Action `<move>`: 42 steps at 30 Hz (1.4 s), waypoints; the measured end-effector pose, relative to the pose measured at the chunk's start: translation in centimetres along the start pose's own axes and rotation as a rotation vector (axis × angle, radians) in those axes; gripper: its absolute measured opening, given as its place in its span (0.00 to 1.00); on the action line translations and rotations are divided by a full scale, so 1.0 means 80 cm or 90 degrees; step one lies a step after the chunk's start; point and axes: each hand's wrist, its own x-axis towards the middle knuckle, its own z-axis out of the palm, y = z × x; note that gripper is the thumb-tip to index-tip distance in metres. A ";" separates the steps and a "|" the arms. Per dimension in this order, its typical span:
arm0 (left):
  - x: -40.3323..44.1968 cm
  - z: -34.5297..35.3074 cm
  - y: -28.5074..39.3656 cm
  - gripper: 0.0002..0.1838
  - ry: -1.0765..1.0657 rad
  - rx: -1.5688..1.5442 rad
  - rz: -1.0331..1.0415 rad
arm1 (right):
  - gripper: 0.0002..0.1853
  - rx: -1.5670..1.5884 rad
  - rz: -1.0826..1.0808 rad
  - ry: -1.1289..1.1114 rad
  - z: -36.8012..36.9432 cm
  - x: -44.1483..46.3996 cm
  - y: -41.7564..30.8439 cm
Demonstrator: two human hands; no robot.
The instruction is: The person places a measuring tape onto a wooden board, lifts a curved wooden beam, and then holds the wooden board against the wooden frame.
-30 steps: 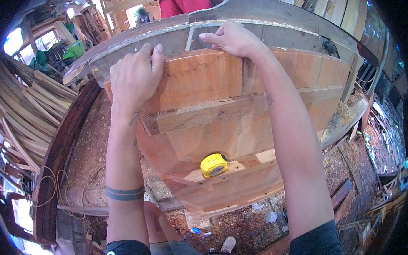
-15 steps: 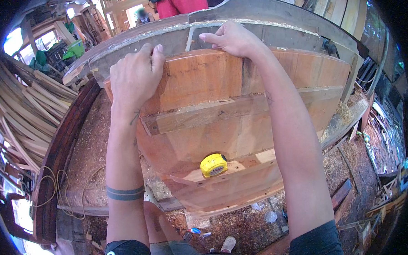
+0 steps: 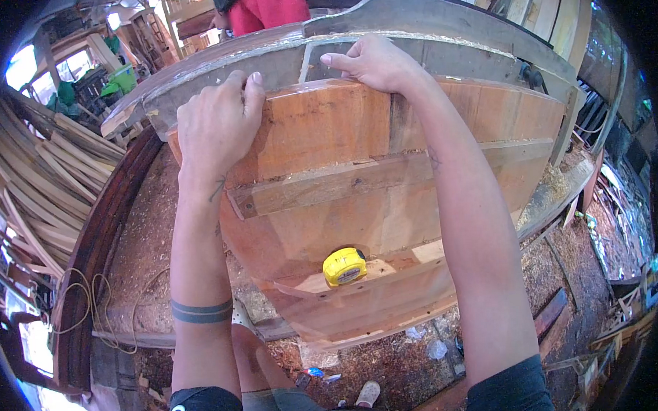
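Left hand [image 3: 221, 115] clasps the broad orange-brown wooden panel [image 3: 325, 125]; right hand [image 3: 378, 65] half-curls there, hold unclear. Only a red-clad person [image 3: 267, 10] has shifted; work unchanged.

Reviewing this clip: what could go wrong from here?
The yellow tape measure rests on the lower batten of the wooden panel with no hand on it; a jolt might knock it off.

The left hand and right hand lie over the panel's top edge, so fingers could get pinched against the grey board behind.

Floor litter near the shoe might cause a slip.
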 end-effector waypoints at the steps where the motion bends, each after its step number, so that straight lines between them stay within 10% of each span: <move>1: 0.000 0.000 0.000 0.22 -0.001 0.000 -0.001 | 0.34 0.001 -0.003 0.001 0.000 0.000 0.000; 31: 0.001 -0.004 0.001 0.21 -0.065 0.019 -0.036 | 0.33 0.011 0.020 -0.024 -0.003 0.000 -0.003; 35: 0.003 -0.008 0.005 0.21 -0.076 0.026 -0.049 | 0.28 0.013 0.057 0.105 0.003 -0.002 -0.002; 42: 0.005 -0.009 -0.001 0.22 -0.103 0.032 -0.040 | 0.15 -0.115 -0.287 0.511 -0.022 -0.038 -0.009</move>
